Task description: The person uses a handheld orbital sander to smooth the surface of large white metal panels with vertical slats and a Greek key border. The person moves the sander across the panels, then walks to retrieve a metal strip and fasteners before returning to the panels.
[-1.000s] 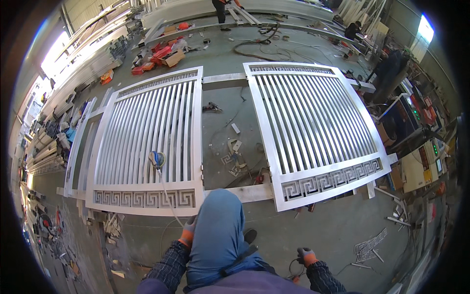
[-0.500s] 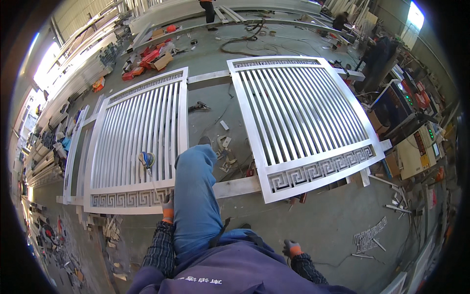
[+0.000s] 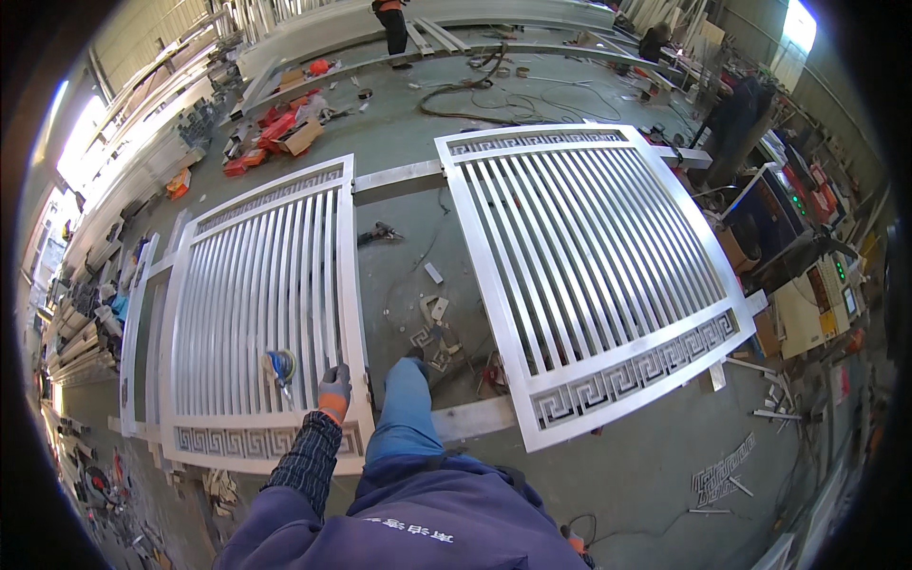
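Note:
My left hand (image 3: 334,391), in a grey glove with an orange cuff, is over the lower right bars of the left white metal gate panel (image 3: 348,275). Its fingers point forward and look apart, with nothing seen in them; whether it touches the bars I cannot tell. Just left of it, a round power sander (image 3: 280,366) in blue and yellow lies on the bars. My right hand (image 3: 574,541) is low beside my body, largely hidden, its fingers not clear. A second white gate panel (image 3: 532,418) with a fretwork band lies to the right.
Both panels rest on pale crossbeams (image 3: 399,178). Between them, offcuts (image 3: 437,309) and a dark hand tool (image 3: 382,232) lie on the floor. Cut fretwork pieces (image 3: 722,470) are at lower right, beside machines (image 3: 812,294). Hoses (image 3: 465,90) and another person (image 3: 391,27) are farther back.
My left hand has moved forward and up from the panel's lower edge to over its bars. My right hand has dropped mostly out of sight. My view and leg have shifted.

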The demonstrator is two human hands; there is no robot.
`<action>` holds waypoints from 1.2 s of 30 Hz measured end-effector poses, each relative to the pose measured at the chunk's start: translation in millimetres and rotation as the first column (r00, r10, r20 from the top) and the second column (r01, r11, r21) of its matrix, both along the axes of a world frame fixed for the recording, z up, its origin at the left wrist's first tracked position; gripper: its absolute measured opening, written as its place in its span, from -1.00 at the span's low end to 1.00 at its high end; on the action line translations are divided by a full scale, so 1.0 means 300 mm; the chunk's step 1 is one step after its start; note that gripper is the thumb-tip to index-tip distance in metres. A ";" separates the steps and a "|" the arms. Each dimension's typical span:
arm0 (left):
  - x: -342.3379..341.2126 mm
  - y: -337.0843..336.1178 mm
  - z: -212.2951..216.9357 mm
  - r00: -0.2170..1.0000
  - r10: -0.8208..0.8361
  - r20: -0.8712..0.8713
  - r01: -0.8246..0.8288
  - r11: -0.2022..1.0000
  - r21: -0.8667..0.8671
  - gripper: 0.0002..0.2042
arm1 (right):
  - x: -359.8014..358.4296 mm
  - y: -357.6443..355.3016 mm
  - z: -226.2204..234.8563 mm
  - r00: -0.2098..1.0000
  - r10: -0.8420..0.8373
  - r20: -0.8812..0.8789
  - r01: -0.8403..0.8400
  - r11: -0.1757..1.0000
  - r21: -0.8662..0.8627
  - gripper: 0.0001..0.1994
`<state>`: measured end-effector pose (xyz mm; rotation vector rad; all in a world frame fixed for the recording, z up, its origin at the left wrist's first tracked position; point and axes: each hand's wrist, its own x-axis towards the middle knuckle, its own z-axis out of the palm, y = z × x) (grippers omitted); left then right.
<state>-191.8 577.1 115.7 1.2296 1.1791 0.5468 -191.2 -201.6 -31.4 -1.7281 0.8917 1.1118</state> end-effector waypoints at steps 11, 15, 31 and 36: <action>0.815 0.919 -0.114 0.508 -0.349 -0.788 0.484 0.872 -0.074 -0.10 | 0.223 0.784 0.258 0.634 0.768 0.083 -0.660 0.594 -0.459 -0.57; 0.820 1.254 -0.235 0.329 -0.304 -0.894 0.535 0.840 -0.088 0.07 | 0.291 1.075 0.388 0.723 0.691 -0.003 -0.602 0.627 -0.495 -0.51; 0.943 1.312 -0.299 0.094 -0.516 -0.852 0.522 0.754 -0.399 -0.06 | 0.565 1.629 0.649 0.861 0.509 0.005 -0.368 0.629 -0.685 -0.57; 0.974 1.328 -0.254 0.076 -0.512 -0.856 0.534 0.746 -0.399 -0.05 | 0.680 1.723 0.552 0.847 0.528 0.065 -0.386 0.694 -0.608 -0.59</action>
